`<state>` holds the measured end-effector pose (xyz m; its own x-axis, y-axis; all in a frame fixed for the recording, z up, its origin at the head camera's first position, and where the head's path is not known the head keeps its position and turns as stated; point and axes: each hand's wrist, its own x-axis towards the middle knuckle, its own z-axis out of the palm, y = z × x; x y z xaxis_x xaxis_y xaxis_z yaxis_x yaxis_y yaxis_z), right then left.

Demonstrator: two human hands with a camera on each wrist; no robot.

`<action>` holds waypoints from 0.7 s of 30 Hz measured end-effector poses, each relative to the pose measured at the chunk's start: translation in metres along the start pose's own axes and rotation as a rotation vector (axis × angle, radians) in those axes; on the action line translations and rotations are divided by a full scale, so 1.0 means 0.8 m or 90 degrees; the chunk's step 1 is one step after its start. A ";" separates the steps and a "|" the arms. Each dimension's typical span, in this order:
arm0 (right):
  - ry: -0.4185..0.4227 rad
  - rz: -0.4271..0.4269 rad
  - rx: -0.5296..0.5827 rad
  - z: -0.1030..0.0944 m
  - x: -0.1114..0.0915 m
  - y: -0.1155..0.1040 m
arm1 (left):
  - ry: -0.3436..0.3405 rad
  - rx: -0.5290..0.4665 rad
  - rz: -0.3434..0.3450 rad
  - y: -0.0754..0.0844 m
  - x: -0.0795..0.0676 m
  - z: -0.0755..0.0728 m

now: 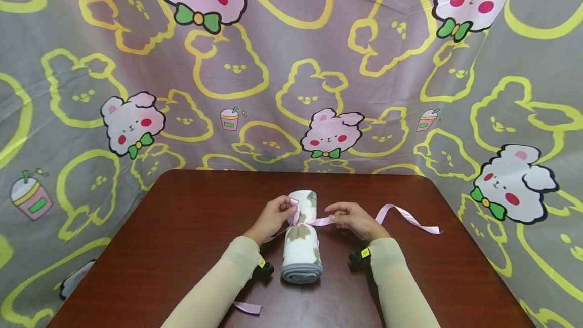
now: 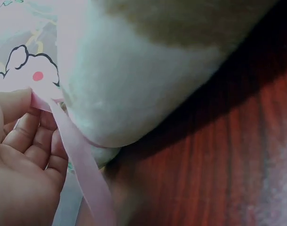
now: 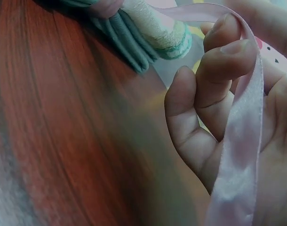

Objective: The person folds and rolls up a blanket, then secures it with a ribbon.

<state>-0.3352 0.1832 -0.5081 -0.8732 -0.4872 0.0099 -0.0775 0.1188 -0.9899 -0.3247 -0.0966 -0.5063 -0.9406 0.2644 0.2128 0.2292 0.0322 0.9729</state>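
A rolled blanket (image 1: 300, 254), white with brownish and grey-green patches and a grey edge, lies lengthwise on the table. A pink ribbon (image 1: 321, 221) is tied round its middle. On the blanket's left side my left hand (image 1: 271, 218) pinches a folded length of ribbon between thumb and fingertips; in the left wrist view a ribbon tail (image 2: 82, 160) hangs down from there. To the right, my right hand (image 1: 357, 220) has curled fingers, with the ribbon (image 3: 237, 155) running over and between them. The knot itself is too small to make out.
One ribbon end (image 1: 414, 219) trails over the table at right; another ribbon end (image 1: 248, 308) lies near the front by the left sleeve. The dark red-brown table (image 1: 191, 216) backs onto a cartoon-print curtain (image 1: 273, 100), which also hangs along both sides.
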 end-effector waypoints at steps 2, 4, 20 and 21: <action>-0.003 0.001 0.015 -0.001 0.000 0.001 | 0.004 0.013 0.023 -0.001 0.000 0.001; -0.004 0.003 0.026 -0.002 -0.001 0.003 | 0.000 0.005 0.033 -0.001 -0.001 0.001; -0.115 0.070 -0.072 -0.028 -0.017 -0.009 | -0.075 -0.133 -0.054 -0.003 -0.013 -0.003; -0.122 0.081 -0.085 -0.032 -0.020 -0.014 | -0.074 -0.134 -0.049 -0.003 -0.013 -0.002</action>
<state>-0.3327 0.2117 -0.4939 -0.7739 -0.6147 -0.1524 -0.0471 0.2959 -0.9541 -0.3162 -0.1011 -0.5106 -0.9156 0.3781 0.1371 0.0890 -0.1420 0.9859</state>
